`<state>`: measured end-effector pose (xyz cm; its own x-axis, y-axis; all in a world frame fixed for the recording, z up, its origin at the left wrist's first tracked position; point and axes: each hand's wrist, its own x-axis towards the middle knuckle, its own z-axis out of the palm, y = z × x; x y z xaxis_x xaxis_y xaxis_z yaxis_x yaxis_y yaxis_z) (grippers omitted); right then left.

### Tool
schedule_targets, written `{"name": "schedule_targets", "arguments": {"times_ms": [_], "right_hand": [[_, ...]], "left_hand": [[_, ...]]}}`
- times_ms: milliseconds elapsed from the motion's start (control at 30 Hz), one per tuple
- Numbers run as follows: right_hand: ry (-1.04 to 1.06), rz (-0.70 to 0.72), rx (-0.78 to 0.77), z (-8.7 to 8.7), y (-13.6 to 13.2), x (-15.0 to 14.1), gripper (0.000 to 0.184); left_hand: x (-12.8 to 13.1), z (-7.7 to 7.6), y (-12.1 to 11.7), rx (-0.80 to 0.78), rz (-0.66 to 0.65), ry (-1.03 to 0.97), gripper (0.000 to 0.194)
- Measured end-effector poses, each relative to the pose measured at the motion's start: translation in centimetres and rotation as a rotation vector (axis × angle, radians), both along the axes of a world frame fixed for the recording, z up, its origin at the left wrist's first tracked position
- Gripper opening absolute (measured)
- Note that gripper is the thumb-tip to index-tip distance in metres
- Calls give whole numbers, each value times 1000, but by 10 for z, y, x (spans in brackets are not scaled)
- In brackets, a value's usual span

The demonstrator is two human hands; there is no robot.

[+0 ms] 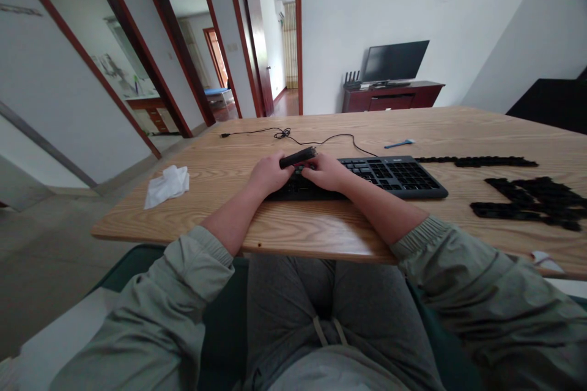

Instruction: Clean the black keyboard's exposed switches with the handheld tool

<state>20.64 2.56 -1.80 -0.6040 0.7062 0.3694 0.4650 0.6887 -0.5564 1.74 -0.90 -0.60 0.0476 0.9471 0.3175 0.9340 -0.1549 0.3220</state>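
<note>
A black keyboard (394, 178) lies near the table's front edge, with an open grid where keycaps would sit on its right part. Above its left part is a thick black bar-shaped object (298, 157) with a lighter, uneven right end; its exact kind is unclear. My left hand (270, 175) is closed at the bar's left end. My right hand (326, 172) is curled by the right end, thumb low over the keyboard; whatever its fingers pinch is hidden. Both hands cover much of the keyboard's left side.
A black cable (339, 135) runs behind the keyboard. A blue-handled brush (398, 144) lies beyond it. Rows of black keycap-like pieces (527, 198) lie on the right. A crumpled white tissue (167, 186) rests on the left, another white scrap (546, 260) at the right front edge.
</note>
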Motion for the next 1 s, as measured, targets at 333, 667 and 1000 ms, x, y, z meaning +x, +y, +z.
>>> {"name": "schedule_targets", "arguments": {"times_ms": [333,667,1000], "right_hand": [[-258,99,264,-3,-12,8,40],[-369,81,287,-7,-14,4,48],[-378,75,271,-8,-14,4,48]], "left_hand": [[-4,-7,5,-7,-27,-104,22],[-4,-8,5,-10,-63,-171,37],[-3,-8,5,-14,-74,-200,45]]}}
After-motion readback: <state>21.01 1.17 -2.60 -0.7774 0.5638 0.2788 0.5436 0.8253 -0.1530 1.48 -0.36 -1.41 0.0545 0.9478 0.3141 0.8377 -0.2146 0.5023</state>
